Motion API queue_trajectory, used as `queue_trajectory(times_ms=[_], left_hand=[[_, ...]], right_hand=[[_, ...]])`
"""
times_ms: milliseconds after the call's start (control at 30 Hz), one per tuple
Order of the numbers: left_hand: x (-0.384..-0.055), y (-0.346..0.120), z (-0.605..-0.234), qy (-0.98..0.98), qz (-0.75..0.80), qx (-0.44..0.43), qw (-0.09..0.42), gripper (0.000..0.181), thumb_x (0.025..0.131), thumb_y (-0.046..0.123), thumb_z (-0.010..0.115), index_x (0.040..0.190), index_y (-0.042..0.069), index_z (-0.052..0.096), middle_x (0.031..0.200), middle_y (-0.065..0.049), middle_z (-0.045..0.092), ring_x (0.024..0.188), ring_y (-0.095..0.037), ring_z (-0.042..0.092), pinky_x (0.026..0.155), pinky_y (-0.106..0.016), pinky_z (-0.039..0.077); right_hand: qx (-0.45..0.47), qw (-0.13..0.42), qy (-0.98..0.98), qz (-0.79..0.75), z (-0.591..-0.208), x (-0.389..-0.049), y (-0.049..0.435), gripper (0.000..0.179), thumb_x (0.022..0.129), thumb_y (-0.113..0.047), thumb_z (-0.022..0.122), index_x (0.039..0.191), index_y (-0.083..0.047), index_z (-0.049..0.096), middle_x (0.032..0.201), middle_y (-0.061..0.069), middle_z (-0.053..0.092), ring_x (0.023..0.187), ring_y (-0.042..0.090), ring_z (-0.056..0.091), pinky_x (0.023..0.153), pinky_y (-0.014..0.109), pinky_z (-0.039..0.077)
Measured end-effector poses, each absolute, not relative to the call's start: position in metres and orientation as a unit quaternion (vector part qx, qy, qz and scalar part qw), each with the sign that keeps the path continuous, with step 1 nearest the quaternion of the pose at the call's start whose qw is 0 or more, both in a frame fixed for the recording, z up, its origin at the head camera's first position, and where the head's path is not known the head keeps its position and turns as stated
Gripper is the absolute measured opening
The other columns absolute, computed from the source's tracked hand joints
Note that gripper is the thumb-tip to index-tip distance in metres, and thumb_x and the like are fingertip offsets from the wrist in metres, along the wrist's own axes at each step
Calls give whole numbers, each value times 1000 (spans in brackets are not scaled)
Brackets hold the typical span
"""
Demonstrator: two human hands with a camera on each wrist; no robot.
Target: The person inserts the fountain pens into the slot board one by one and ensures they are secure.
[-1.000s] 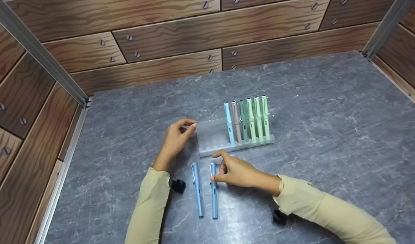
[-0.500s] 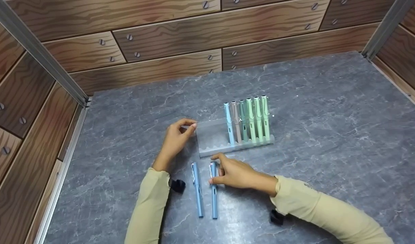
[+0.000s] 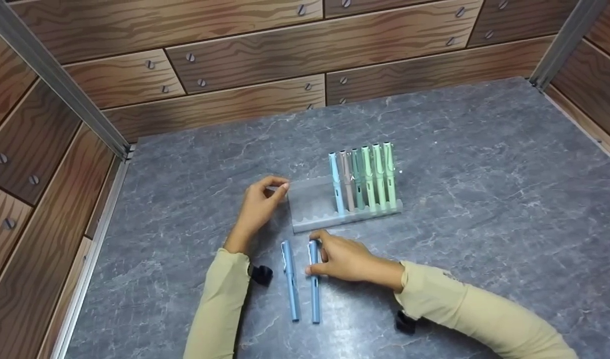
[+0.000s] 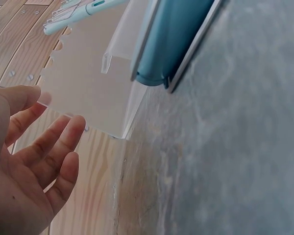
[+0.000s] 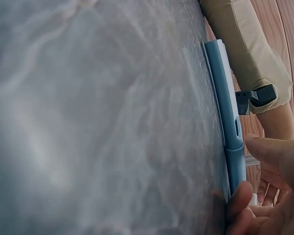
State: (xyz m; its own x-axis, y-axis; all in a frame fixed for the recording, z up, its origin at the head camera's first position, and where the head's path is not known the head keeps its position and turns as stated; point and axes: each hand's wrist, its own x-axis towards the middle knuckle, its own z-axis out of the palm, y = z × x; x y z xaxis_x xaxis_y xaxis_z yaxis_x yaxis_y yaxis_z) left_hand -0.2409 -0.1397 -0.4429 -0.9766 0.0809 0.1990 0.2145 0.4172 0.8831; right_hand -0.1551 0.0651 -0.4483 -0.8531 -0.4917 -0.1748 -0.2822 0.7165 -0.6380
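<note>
In the head view my left hand (image 3: 260,204) pinches the upper left corner of a clear pen stand (image 3: 310,197) between thumb and fingertips. The other fingers are spread behind its sheet in the left wrist view. My right hand (image 3: 347,257) has its thumb and curled fingers around the cap end of a blue pen (image 3: 315,299), which lies lengthwise in front of the stand. The right wrist view shows the thumb at the barrel of that blue pen (image 5: 225,98). A second blue pen (image 3: 291,294) lies parallel on its left, touched by neither hand.
Several pens stand side by side in the right half of the stand: a light blue pen (image 3: 336,184), a taupe pen (image 3: 347,184), a dark green pen (image 3: 358,184) and light green pens (image 3: 380,179). Wood-patterned panels (image 3: 245,65) border the grey marbled table (image 3: 484,199).
My right hand has shifted slightly left and toward me, its index finger now lower at the cap end of the right blue pen. My left hand and the stand hold still.
</note>
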Motion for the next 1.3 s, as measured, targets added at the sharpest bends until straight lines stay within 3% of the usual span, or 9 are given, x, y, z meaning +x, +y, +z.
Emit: queue_trajectory(times_ms=[233,533,1300], left_hand=[[-241,-139,-444,-841,-531,-83,67,17,93,19,65,102,7,72,97,-10,72,67,-9,57,60,-20,45],[-241,-139,-442,-849,-516,-90,65,19,94,20,64,104,7,72,104,-11,70,71,-14,61,63,-23,46],[-241,-139,-442,-842,-527,-92,69,17,93,18,65,102,6,72,101,-12,71,69,-10,60,62,-20,46]], right_hand=[[-214,162,915,-302,-449,-154,65,77,77,-43,78,137,-6,47,71,-5,55,58,12,47,53,29,38],[-216,148,920,-291,-448,-153,63,77,76,-44,79,135,-6,49,72,-5,54,61,10,46,53,29,36],[-230,163,904,-322,-449,-157,69,66,75,-34,81,127,-8,50,76,-6,55,62,9,47,56,26,37]])
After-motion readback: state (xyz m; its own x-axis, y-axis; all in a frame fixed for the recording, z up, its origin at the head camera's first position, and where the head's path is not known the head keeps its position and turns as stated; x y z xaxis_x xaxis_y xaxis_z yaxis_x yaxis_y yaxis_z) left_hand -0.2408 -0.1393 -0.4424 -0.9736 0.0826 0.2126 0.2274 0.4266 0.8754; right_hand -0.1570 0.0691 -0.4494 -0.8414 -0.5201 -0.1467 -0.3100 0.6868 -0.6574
